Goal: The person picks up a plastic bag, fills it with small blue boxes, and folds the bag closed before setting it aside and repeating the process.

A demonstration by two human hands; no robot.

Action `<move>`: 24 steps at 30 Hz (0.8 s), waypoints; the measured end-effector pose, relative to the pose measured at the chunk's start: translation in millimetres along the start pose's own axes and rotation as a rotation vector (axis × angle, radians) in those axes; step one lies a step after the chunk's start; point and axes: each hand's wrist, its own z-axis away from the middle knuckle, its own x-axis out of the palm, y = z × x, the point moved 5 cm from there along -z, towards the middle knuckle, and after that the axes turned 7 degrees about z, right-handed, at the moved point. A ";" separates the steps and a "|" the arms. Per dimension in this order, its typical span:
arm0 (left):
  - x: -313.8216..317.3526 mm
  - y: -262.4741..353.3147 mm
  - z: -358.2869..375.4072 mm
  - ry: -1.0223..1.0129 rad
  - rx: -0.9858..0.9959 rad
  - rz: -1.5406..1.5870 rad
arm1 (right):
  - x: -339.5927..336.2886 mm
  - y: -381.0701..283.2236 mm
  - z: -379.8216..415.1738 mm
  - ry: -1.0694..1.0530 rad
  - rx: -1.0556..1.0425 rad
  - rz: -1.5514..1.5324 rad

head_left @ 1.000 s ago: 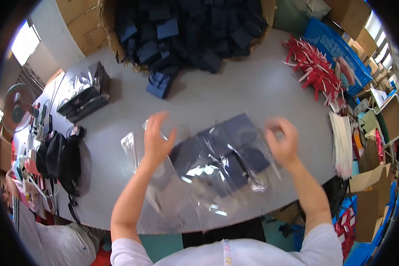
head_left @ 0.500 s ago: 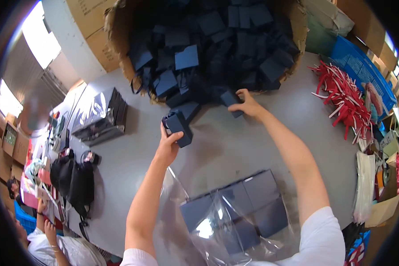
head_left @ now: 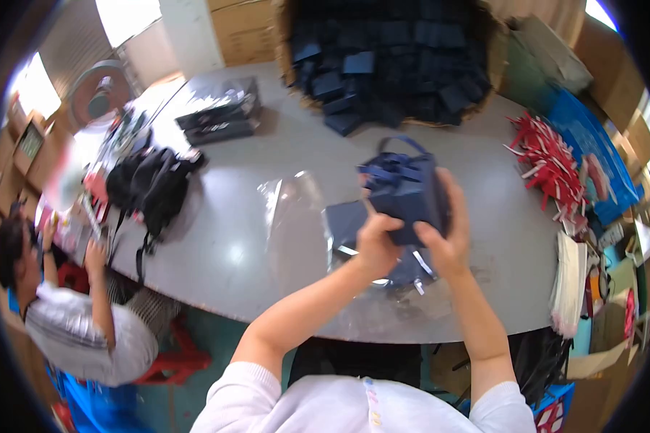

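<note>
Head view: I have brought my two hands together in front of me, with dark blue boxes [head_left: 410, 198] between them, a looped ribbon on top. My left hand [head_left: 380, 245] and my right hand [head_left: 451, 249] are both closed on the bunch, thumbs nearest me; I can't tell how many I've got. Half a second ago my hands were apart by the big carton [head_left: 497, 61], one box in my left, my right at another. Now the bunch is above the flat-laid boxes [head_left: 347, 219] and clear film [head_left: 292, 216] on the tabletop [head_left: 227, 187], hiding part of them.
</note>
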 end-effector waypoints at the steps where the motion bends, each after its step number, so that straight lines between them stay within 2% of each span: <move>1: 5.4 -12.0 14.6 -0.005 0.014 0.037 | -3.7 -9.8 13.3 0.063 0.062 -0.098; 2: 13.3 -22.0 31.2 -0.007 0.022 0.079 | -6.1 -12.7 27.7 0.023 0.076 -0.116; 4: 26.3 -29.2 60.3 -0.014 -0.011 0.062 | -19.4 -18.6 51.6 -0.022 -0.016 0.124; 5: 29.6 -33.2 72.7 -0.043 -0.037 0.098 | -21.6 -17.9 64.0 -0.039 -0.015 0.119; 6: 19.0 -42.6 78.9 -0.038 -0.027 0.104 | -23.7 -14.3 77.5 -0.049 0.008 0.131; 8: -6.4 -74.2 90.0 -0.075 -0.147 0.158 | -37.3 -15.5 104.9 -0.079 0.035 0.140; 10: 24.4 -63.2 115.8 -0.132 -0.040 -0.032 | -46.9 -15.9 126.7 -0.149 0.149 0.170; 12: 14.1 -76.5 127.4 -0.131 -0.013 -0.329 | -67.5 -33.4 131.7 -0.245 0.159 0.265; 14: 5.3 -84.2 146.2 -0.248 -0.058 -0.722 | -94.1 -61.6 117.3 -0.381 0.137 0.423; 16: 15.3 -48.3 171.7 -0.293 -0.011 -0.812 | -119.4 -93.9 99.3 -0.586 0.183 0.751; 18: 10.1 -26.0 186.7 -0.332 0.411 -1.682 | -144.6 -105.1 98.1 -0.715 0.286 1.053; 19: 7.4 -23.2 183.9 -0.321 0.403 -1.689 | -150.7 -104.8 100.0 -0.769 0.287 1.174; 20: 9.0 -14.0 176.0 -0.175 0.630 -1.961 | -148.6 -102.7 102.6 -0.779 0.292 1.163; 21: 11.2 -9.4 171.7 -0.011 0.867 -2.215 | -147.3 -97.4 106.0 -0.884 0.319 1.340; 22: 2.5 -12.1 166.7 -0.003 0.854 -2.213 | -147.5 -93.9 107.1 -0.992 0.341 1.523; 24: -24.3 -11.2 150.1 0.020 0.954 -2.247 | -125.8 -91.7 106.4 -1.034 0.302 1.494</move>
